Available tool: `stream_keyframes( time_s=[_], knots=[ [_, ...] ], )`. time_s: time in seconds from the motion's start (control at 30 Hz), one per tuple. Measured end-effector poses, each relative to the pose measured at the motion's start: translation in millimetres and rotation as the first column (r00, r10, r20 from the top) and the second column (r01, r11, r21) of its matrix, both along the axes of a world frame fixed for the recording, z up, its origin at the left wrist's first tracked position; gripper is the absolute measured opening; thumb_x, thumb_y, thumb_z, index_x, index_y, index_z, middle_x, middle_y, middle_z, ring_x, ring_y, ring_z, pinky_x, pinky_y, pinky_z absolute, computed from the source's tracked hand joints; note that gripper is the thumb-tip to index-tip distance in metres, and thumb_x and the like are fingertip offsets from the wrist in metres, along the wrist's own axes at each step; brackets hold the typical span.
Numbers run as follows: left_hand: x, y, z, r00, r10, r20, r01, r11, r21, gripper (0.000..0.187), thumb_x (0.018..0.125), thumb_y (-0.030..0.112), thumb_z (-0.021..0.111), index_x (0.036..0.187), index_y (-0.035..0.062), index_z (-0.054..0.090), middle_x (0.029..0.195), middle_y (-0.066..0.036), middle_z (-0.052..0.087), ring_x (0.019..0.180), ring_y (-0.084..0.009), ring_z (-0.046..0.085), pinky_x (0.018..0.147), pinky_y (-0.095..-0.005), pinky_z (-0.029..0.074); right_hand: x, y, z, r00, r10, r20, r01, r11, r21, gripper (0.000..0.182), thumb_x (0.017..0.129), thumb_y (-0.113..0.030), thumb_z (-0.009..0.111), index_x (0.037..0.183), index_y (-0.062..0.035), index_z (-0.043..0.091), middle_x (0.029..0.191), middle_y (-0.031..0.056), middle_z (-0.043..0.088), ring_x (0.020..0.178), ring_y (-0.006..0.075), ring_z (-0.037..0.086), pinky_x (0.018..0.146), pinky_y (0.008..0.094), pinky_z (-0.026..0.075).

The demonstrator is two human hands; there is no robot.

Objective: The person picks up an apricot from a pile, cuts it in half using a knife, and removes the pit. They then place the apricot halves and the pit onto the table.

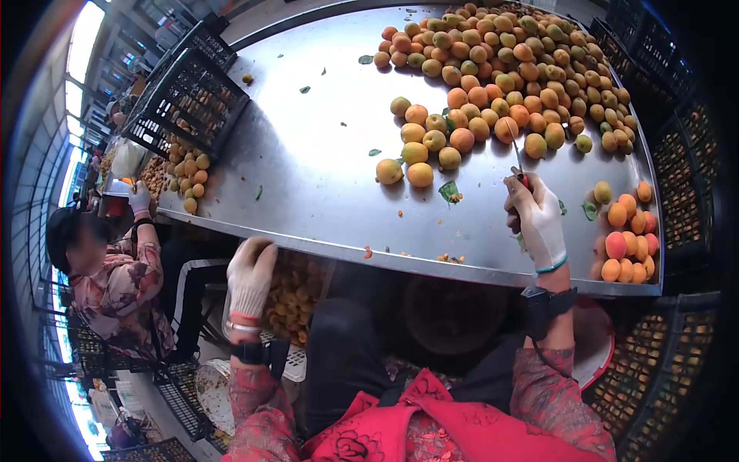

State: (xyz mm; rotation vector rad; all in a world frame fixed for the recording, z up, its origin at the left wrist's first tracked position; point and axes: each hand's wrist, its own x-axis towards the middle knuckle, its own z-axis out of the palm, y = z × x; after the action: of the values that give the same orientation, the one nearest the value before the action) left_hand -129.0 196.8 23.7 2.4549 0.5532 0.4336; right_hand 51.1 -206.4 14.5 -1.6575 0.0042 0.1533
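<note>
My right hand (541,219), in a white glove with bare fingertips, grips a small knife (515,146) by its red handle above the metal table. The thin blade points away from me toward a pile of orange-yellow apricots (531,73). Low at the table's front edge, my left hand (252,273) is gloved too and blurred by motion; its fingers do not show clearly. Just right of it, below the table edge, a crate holds cut apricots (292,296). Several apricots (630,242) form a separate group at the table's right corner.
A black plastic crate (188,100) stands on the metal table (308,185) at the left, with more apricots (188,173) beside it. Leaves and scraps lie scattered. A co-worker (115,277) sits at the left. Filled crates (654,369) stand at the right, near a red-rimmed basin (596,339).
</note>
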Motion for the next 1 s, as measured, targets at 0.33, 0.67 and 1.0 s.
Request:
stream_keyframes(
  time_s=[0.33,0.67,1.0],
  knots=[
    [188,-104,-26,0.864,-0.408,-0.295,0.486,0.827,0.281,0.055,0.079,0.027,0.071,0.128,0.0111,0.053,0.120,-0.018,0.058,0.108,-0.0379,0.059,0.090,-0.0451,0.050,0,-3,-2,0.998,0.052,0.033,-0.051,0.998,-0.046,0.033,0.100,-0.036,0.056,0.101,-0.0031,0.060,0.060,-0.0012,0.049,0.048,0.0069,0.044,0.046,0.0242,0.036],
    [176,-123,-4,0.875,-0.478,0.072,0.359,0.543,-0.759,0.059,0.076,0.001,0.071,0.132,0.0006,0.051,0.111,-0.007,0.059,0.097,-0.0137,0.058,0.084,-0.0284,0.051,-6,23,-2,0.990,0.138,-0.023,-0.135,0.986,0.099,0.037,0.101,-0.038,0.055,0.099,-0.0013,0.058,0.059,0.0005,0.049,0.050,0.0057,0.045,0.048,0.0234,0.036],
    [144,-165,-8,0.857,-0.320,0.404,0.435,0.027,-0.900,0.065,0.070,-0.003,0.077,0.130,0.0029,0.052,0.109,-0.006,0.059,0.097,-0.0137,0.060,0.082,-0.0261,0.053,-34,48,1,0.933,0.306,0.189,-0.326,0.941,0.089,0.032,0.103,-0.031,0.053,0.098,0.0013,0.054,0.065,0.0043,0.054,0.054,0.0125,0.054,0.052,0.0265,0.044]
  ],
)
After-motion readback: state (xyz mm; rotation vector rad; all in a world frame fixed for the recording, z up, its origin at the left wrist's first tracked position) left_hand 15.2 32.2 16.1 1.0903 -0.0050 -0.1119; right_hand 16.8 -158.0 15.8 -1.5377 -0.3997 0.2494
